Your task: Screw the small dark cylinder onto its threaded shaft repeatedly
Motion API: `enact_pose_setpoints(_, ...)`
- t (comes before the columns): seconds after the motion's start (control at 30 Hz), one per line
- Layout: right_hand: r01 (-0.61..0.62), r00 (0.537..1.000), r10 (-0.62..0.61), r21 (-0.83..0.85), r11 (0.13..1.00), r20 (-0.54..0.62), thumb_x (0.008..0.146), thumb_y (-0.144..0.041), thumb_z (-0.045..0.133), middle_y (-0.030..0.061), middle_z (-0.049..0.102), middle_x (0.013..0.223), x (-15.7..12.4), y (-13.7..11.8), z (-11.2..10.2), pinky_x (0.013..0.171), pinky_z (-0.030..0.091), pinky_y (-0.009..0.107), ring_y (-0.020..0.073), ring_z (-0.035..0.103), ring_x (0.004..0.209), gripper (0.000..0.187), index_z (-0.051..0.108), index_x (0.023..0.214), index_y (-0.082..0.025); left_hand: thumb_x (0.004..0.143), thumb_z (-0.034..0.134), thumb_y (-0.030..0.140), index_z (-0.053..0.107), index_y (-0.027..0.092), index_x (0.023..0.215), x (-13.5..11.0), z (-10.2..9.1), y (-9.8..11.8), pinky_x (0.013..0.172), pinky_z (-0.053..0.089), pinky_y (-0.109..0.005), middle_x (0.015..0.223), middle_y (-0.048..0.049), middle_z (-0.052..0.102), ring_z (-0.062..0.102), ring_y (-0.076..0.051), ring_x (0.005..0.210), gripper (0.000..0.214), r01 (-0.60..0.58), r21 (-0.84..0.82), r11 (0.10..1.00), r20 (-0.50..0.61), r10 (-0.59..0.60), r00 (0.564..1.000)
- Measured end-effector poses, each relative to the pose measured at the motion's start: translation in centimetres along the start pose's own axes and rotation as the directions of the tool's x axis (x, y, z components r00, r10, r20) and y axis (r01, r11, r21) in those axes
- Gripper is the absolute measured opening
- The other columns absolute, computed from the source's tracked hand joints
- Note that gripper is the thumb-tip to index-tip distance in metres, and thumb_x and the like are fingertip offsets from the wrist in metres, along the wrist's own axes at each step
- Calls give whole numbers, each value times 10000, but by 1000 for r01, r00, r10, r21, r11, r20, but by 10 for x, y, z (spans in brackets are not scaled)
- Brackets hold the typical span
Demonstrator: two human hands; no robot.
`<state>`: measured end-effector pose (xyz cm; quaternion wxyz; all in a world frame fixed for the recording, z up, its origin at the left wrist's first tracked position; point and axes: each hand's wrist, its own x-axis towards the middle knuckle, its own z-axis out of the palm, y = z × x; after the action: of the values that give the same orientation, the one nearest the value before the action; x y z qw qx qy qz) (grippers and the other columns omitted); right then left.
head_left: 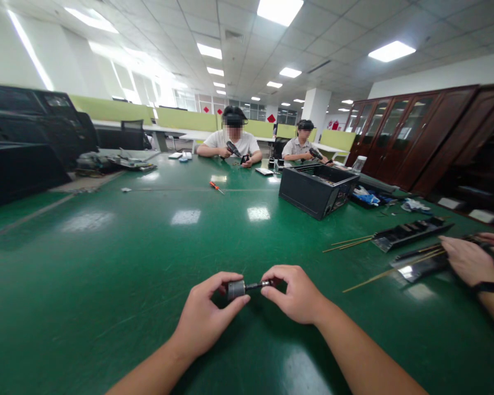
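Low over the green table, my left hand (208,307) pinches a short grey cylinder (236,289) between thumb and fingers. A thin dark shaft (253,286) sticks out of its right side and has a shiny metal end. My right hand (294,293) closes thumb and fingertips on that end, so the part lies level between both hands. Its exact kind is not clear. The fingers partly hide both ends.
The green table (148,247) bears an orange screwdriver (216,187), a black computer case (316,192) and black trays with thin rods (411,233). A co-worker's hands (471,260) work at the right. Two people with power drills sit across.
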<state>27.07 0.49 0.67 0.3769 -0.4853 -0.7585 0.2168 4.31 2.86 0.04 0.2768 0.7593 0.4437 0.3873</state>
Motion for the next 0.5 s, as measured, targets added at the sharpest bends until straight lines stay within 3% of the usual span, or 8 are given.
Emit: enact_pose_setpoints(0.5, -6, 1000, 6, 14, 1000, -4, 838, -198, 684, 4, 695, 786, 0, 0, -2, 694, 439, 260, 157, 627, 733, 56, 717, 883, -194, 771, 734, 428, 722, 232, 1001, 1, -1, 1, 795, 501, -330, 925, -18, 734, 668, -217, 846, 303, 29, -11, 1000, -5, -29, 1000)
